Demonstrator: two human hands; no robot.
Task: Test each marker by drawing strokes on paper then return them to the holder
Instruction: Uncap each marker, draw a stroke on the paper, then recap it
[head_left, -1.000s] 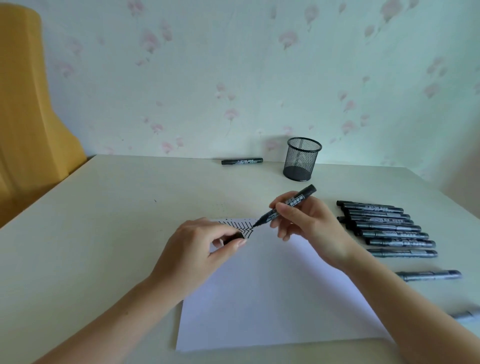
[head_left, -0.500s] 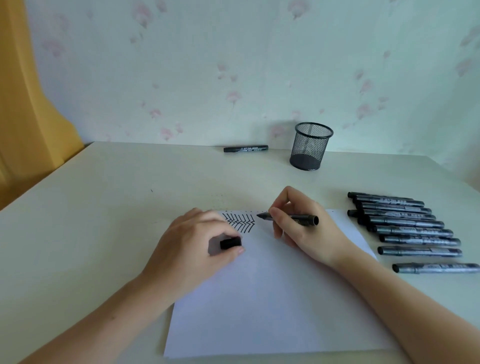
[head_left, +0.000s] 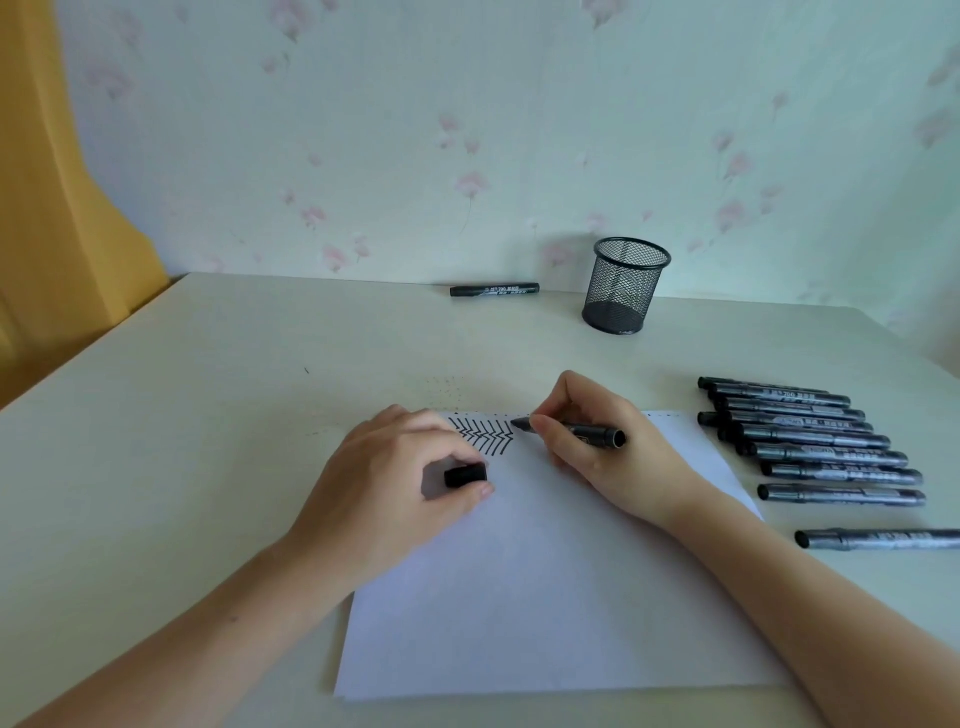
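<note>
A white sheet of paper (head_left: 545, 597) lies on the table in front of me, with black zigzag strokes (head_left: 483, 435) near its top edge. My right hand (head_left: 602, 447) grips an uncapped black marker (head_left: 582, 430), its tip at the paper's top edge just right of the strokes. My left hand (head_left: 395, 483) rests on the paper's left side and pinches the black cap (head_left: 466, 475). A black mesh holder (head_left: 626, 285) stands upright at the back, near the wall. Several capped markers (head_left: 810, 441) lie in a row to the right.
One capped marker (head_left: 494, 289) lies alone at the back by the wall, left of the holder. Another marker (head_left: 878, 539) lies apart at the right edge. An orange chair back (head_left: 57, 208) stands at the left. Small ink dots speckle the table (head_left: 208, 415) above the paper.
My right hand has lowered the marker from a raised tilt to nearly flat, bringing its tip to the paper's top edge right of the strokes. The left hand stays put with the cap.
</note>
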